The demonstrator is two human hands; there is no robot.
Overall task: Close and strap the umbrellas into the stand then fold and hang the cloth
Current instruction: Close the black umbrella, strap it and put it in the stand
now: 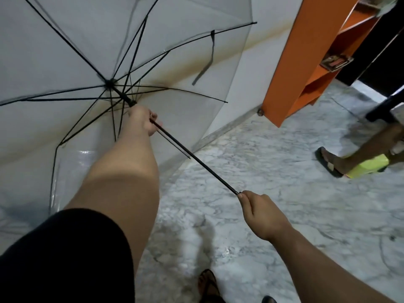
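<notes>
Hands grip open clear umbrella [65,51]: left hand [143,120] on shaft, right hand [260,213] on handle.

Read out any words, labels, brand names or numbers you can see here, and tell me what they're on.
None can be read.
The flat item on the orange shelf has markings too blurred to read.
The clear umbrella, its strap and the marble floor show no text.

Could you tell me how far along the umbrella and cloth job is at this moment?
Nothing looks finished yet. The clear umbrella is fully open, its strap hanging loose. The left hand grips the shaft by the runner and the right hand holds the handle end, set to close it. Strapping, standing and the cloth remain; no stand or cloth shows.
</notes>
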